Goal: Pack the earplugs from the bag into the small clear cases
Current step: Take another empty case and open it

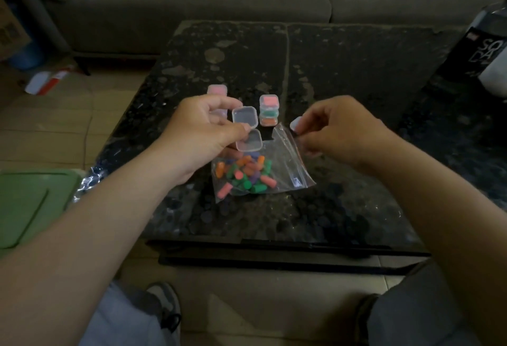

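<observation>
Pinching an open clear case (247, 132) between the curled fingers of my left hand (200, 133), I hold it just above the bag (286, 159) of coloured earplugs (244, 175) on the dark table (356, 71). My right hand (340, 133) pinches a pale earplug (295, 124) at the bag's mouth; filled cases (269, 111) stand stacked behind.

Letters on one thing only
Pale "SO" over "DA" on the dark bottle (489, 52) — far right of the fingers of the right hand (340, 129), well apart; its small logo is unreadable.
</observation>
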Motion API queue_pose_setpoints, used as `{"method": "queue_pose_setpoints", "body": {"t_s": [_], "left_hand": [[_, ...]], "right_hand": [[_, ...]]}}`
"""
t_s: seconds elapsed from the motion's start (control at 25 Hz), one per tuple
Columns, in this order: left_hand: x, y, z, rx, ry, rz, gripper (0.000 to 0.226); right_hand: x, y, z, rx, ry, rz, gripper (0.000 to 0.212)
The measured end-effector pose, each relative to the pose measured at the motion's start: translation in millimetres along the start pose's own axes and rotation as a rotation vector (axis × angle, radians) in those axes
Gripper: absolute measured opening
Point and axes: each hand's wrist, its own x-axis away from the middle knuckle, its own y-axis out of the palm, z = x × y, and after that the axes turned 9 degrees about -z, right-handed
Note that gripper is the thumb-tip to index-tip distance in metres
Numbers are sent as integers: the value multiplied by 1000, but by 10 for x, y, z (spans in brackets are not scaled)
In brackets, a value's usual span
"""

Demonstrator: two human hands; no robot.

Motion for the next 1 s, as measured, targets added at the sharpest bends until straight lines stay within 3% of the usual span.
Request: {"method": "queue_pose_setpoints", "body": {"t_s": [0.12,0.32,0.64,1.0], "left_hand": [[45,46,9,-125,-14,-68,34],[87,112,-28,-244,-12,-115,37],[105,227,-212,-126,-71,-106,31],[99,256,-223,-136,-59,-105,29]], "right_hand": [[1,129,53,97,105,-81,17],[-64,337,69,19,115,-134,10],[-43,438,223,-120,100,-149,14],[-68,480,233,-44,47,-120,8]]}}
